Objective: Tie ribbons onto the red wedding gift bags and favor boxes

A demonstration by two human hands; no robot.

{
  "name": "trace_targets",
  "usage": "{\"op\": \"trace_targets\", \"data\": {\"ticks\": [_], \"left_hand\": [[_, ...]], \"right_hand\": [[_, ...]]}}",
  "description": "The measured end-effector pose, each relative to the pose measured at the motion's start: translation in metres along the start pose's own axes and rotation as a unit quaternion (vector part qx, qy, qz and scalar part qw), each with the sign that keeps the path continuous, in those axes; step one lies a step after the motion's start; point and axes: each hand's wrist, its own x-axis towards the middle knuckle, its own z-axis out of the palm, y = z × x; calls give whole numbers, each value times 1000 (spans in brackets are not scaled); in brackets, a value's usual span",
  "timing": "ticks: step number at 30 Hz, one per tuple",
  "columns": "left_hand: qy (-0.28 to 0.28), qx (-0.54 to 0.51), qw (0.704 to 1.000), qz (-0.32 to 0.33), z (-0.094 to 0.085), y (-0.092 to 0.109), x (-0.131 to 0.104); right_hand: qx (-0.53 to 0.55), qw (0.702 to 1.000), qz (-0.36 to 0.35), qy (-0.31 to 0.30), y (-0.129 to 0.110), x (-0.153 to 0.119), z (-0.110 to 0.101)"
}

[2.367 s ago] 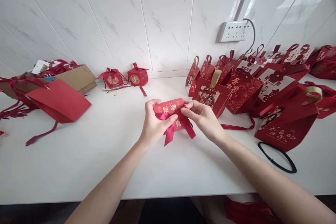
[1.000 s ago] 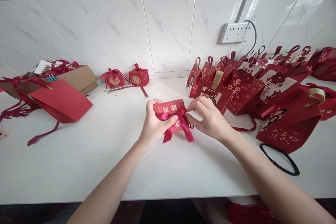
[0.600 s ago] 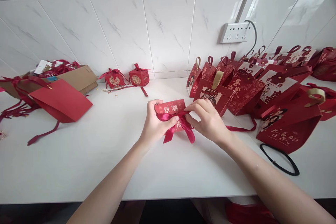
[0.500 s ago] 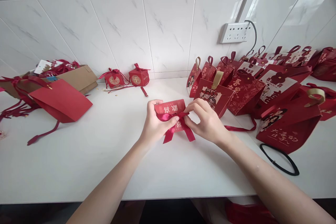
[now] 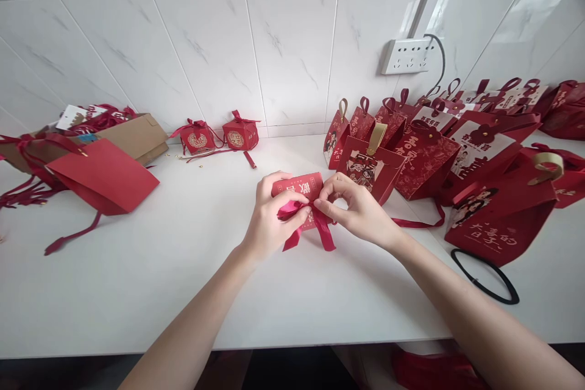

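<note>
Near the middle of the white counter (image 5: 183, 292), the left hand (image 5: 267, 225) and right hand (image 5: 361, 213) each pinch a loop of the red ribbon (image 5: 315, 225) tied on one small red box (image 5: 297, 186). The ribbon looks soft and slippery, the card box light and crushable; hold at the loops. Far left, two cube boxes (image 5: 219, 135) stand by the wall.

Gold Chinese characters "大喜的日子" stand on the front of the red gift bag (image 5: 498, 219).
</note>
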Motion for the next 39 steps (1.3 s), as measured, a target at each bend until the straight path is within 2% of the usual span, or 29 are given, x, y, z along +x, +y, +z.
{"op": "trace_targets", "data": {"ticks": [10, 19, 24, 28, 30, 32, 35, 39], "left_hand": [[5, 2, 1000, -8, 0, 1, 1], [0, 4, 1000, -14, -1, 2, 1], [0, 2, 1000, -20, -1, 2, 1], [0, 1, 1000, -21, -1, 2, 1], [0, 3, 1000, -19, -1, 2, 1], [2, 4, 1000, -18, 0, 2, 1], [3, 3, 1000, -17, 0, 2, 1], [-2, 5, 1000, -18, -1, 2, 1]], "right_hand": [[30, 999, -2, 18, 4, 1, 6], [115, 989, 95, 5, 3, 3, 3], [160, 977, 136, -50, -3, 6, -9], [84, 977, 185, -64, -2, 7, -18], [51, 973, 207, -91, -1, 7, -21], [37, 968, 213, -127, 0, 6, -22], [23, 968, 202, -147, -1, 6, -21], [75, 978, 165, -107, -1, 7, -20]]}}
